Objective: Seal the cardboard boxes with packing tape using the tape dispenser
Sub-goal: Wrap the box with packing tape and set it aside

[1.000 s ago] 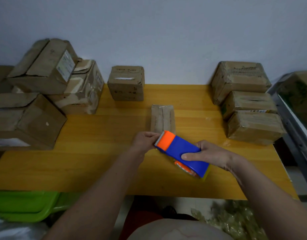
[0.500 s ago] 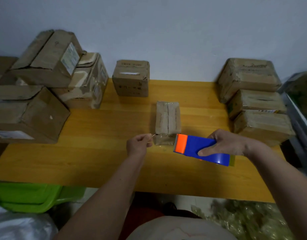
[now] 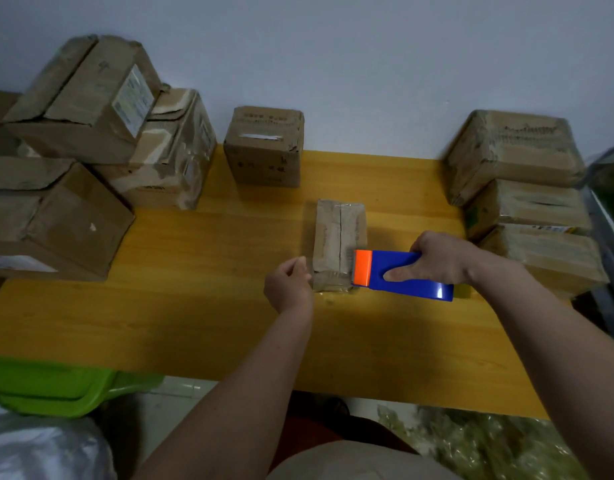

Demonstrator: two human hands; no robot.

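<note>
A small cardboard box [image 3: 336, 237] lies in the middle of the yellow wooden table [image 3: 201, 306], its top seam running away from me. My right hand [image 3: 437, 259] grips the blue tape dispenser [image 3: 402, 277], whose orange head touches the box's near right corner. My left hand [image 3: 288, 284] is at the box's near left corner with thumb and fingers pinched together, apparently on the end of the clear tape stretched across the box's near end; the tape itself is hard to see.
Several large worn boxes [image 3: 80, 98] are stacked at the left, one box [image 3: 264, 147] stands at the back centre, and three flat boxes [image 3: 517, 157] are piled at the right. A green bin [image 3: 49, 386] sits below the table's front left edge.
The dispenser has moved away from my left hand to the right, over the box's near right corner. My left hand has shifted up beside the box's near left corner.
</note>
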